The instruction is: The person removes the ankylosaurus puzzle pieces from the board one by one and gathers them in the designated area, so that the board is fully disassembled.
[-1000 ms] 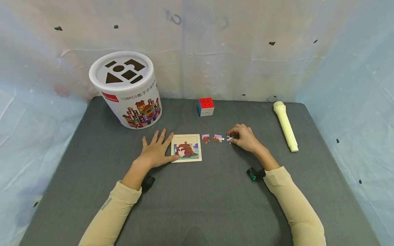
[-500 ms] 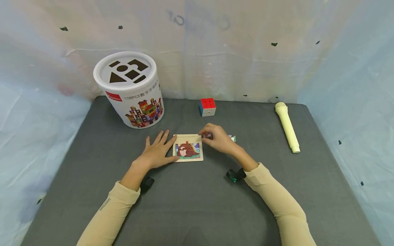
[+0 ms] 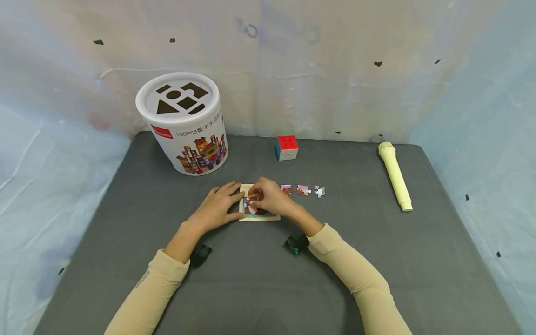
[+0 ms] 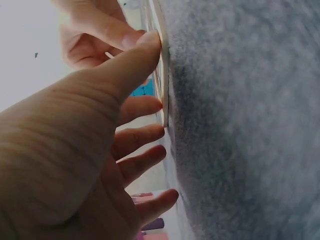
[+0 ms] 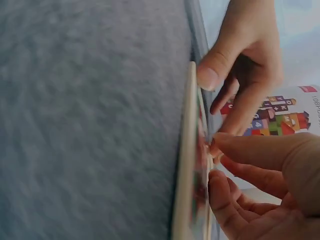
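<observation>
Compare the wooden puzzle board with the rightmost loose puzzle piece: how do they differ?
The puzzle board is larger than the rightmost piece. The board has straight edges; the piece has a knobbed outline. The left hand touches the board; no hand touches the piece. Both lie flat on the gray cloth, showing colored pictures.

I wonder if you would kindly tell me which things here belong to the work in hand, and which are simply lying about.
Apparently part of the work:
- puzzle board, between the hands: left hand at its edge, right hand over it
- three loose puzzle pieces

Apparently just lying about:
- white tub
- cube
- yellow microphone-shaped toy
</observation>
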Demonstrator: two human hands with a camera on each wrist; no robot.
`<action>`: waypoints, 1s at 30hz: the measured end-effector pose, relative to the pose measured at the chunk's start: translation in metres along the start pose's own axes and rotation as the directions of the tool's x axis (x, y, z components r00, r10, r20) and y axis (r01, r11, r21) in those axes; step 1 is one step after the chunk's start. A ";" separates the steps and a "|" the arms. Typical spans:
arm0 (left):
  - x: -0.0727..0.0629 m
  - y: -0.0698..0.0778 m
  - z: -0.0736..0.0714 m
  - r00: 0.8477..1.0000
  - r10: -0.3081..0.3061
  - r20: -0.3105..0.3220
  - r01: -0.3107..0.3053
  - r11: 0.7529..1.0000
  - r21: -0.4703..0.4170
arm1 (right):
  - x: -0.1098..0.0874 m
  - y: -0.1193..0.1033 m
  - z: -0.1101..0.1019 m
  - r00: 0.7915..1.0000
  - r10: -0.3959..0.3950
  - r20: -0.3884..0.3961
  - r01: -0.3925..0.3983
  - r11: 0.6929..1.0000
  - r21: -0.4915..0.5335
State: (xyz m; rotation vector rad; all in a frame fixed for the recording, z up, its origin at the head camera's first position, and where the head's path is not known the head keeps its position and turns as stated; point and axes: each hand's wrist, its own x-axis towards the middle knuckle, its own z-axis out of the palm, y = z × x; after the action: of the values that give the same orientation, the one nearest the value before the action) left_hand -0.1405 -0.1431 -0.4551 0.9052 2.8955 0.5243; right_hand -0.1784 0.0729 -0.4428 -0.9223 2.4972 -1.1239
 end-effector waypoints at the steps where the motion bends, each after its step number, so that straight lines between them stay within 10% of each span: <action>1: 0.000 -0.001 0.001 1.000 0.004 -0.004 -0.004 1.000 -0.006 | 0.000 0.001 0.002 1.000 0.006 -0.001 -0.006 1.000 -0.007; 30: -0.001 -0.002 0.001 1.000 -0.023 0.018 0.023 1.000 -0.004 | 0.004 -0.004 0.008 0.998 0.067 0.006 -0.067 0.995 -0.069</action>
State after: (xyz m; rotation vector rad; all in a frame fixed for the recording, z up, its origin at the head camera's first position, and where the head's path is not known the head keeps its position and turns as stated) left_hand -0.1403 -0.1447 -0.4570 0.8701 2.8836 0.5181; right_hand -0.1757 0.0637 -0.4455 -0.8522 2.5538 -1.0177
